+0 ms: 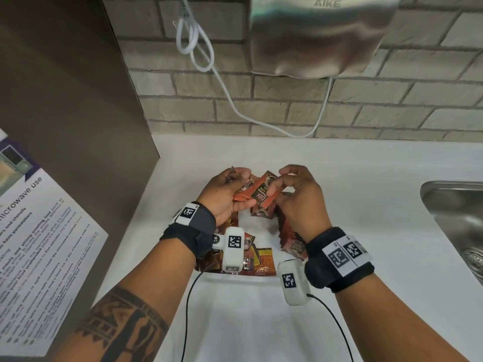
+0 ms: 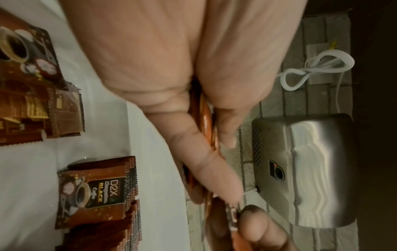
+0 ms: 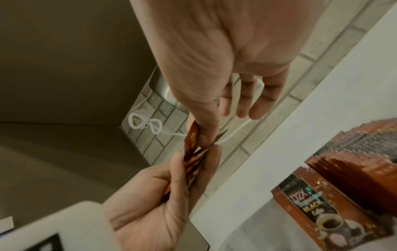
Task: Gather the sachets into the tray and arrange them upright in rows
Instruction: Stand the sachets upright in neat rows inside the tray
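Note:
Over the white tray my left hand grips a small bunch of orange-brown coffee sachets. My right hand pinches the top sachet of that bunch between thumb and forefinger, its other fingers spread loose. In the left wrist view the bunch is clamped between thumb and fingers. The right wrist view shows the pinched sachet edge-on. Inside the tray a row of sachets stands upright on the right, and loose sachets lie flat at the near left, partly hidden by my left wrist camera.
A steel sink is sunk into the white counter on the right. A hand dryer and a white cable hang on the brick wall behind. A brown panel with a microwave notice stands at the left.

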`<state>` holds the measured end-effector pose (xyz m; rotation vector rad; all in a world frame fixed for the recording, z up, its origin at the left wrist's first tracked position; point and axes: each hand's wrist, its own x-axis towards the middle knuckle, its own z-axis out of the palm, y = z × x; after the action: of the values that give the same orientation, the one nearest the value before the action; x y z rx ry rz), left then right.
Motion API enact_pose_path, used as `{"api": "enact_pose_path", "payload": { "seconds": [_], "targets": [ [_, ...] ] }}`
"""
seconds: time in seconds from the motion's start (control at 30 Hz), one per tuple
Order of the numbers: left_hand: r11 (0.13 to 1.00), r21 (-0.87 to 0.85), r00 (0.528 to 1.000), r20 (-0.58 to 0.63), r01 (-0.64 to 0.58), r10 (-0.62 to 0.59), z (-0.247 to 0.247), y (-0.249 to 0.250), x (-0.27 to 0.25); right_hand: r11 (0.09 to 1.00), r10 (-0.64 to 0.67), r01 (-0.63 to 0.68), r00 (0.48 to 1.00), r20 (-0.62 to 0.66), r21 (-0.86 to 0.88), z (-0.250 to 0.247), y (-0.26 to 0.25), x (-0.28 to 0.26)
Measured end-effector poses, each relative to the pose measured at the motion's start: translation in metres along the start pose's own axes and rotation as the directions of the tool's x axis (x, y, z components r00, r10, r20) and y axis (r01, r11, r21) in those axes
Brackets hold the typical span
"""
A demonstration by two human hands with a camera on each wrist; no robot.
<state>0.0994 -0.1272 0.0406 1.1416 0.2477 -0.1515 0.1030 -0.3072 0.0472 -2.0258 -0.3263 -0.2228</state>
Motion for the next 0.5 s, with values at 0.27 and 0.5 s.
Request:
{"api": "enact_pose_path", "payload": {
  "seconds": [0.27, 0.5],
  "targets": [
    [0.993, 0.088, 0.997, 0.015, -0.081, 0.08, -0.0037, -0.0035, -0.0027, 0.97, 0.162, -0.179, 0.98, 0.114, 0.164, 0.0043, 0.009, -0.0023],
    [0.974, 0.16, 0.986, 0.002, -0.163, 0.164, -0.0026, -0.0042, -0.0015, 0.873, 0.298, -0.347, 0.936, 0.188, 0.343, 0.0061, 0.0027, 0.0018]
  ]
}}
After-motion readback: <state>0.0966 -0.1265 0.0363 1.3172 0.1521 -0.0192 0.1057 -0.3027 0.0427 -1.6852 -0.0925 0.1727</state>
